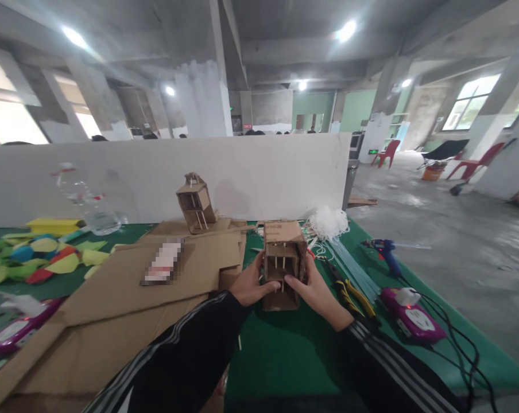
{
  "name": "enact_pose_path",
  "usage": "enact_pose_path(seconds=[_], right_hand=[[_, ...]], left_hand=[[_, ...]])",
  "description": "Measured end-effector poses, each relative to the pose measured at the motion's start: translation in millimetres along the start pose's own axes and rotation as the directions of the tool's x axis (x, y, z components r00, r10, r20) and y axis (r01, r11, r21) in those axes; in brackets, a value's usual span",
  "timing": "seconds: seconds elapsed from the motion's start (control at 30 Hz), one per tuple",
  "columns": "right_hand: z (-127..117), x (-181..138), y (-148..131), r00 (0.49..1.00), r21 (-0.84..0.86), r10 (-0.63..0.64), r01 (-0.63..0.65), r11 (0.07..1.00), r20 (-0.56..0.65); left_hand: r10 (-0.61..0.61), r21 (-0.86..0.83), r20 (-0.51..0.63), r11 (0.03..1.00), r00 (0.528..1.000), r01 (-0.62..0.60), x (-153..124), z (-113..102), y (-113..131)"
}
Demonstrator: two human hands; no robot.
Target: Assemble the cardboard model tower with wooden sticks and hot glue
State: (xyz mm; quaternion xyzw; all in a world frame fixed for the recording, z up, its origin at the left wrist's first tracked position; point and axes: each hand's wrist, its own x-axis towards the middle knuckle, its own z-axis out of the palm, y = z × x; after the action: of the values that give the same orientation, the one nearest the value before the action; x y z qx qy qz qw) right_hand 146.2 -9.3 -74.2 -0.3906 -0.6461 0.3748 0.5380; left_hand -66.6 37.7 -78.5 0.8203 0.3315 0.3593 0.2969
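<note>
Between my two hands is a small cardboard box model (pixel 285 234) with open compartments and thin pale sticks inside. My left hand (pixel 251 284) grips its left side, thumb across the front. From the other side my right hand (pixel 322 289) holds it, thumb on the front edge. The fingers behind the box are hidden. Pliers with yellow-and-black handles (pixel 357 295) lie right of my right hand. A similar cardboard model with a peaked top (pixel 194 201) stands farther back, on flat cardboard sheets (pixel 126 298).
Right: a blue glue gun (pixel 386 255), clear glue sticks (pixel 354 269), a purple power strip (pixel 412 315) with black cables, and a white stringy bundle (pixel 327 222). Left: paper pieces (pixel 48 258), plastic bottles (pixel 100 215), another power strip (pixel 18 330). A white partition (pixel 263 172) borders the green table.
</note>
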Motion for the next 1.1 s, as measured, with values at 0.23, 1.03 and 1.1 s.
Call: enact_pose_path(seconds=[0.23, 1.03, 1.1], right_hand=[[-0.8, -0.9, 2.2, 0.999, -0.008, 0.015, -0.015, 1.0, 0.033], [-0.5, -1.8, 4.8, 0.999, 0.007, -0.021, 0.021, 1.0, 0.037], [-0.7, -1.8, 5.2, 0.999, -0.005, -0.023, 0.023, 1.0, 0.03]], left_hand=[[0.034, -0.039, -0.026, 0.999, 0.999, -0.035, 1.5, -1.0, 3.2], [-0.032, -0.052, -0.042, 0.998, 0.999, 0.03, 1.8, -1.9, 1.1], [-0.028, -0.05, -0.041, 0.998, 0.999, 0.026, 1.7, -1.8, 0.3]])
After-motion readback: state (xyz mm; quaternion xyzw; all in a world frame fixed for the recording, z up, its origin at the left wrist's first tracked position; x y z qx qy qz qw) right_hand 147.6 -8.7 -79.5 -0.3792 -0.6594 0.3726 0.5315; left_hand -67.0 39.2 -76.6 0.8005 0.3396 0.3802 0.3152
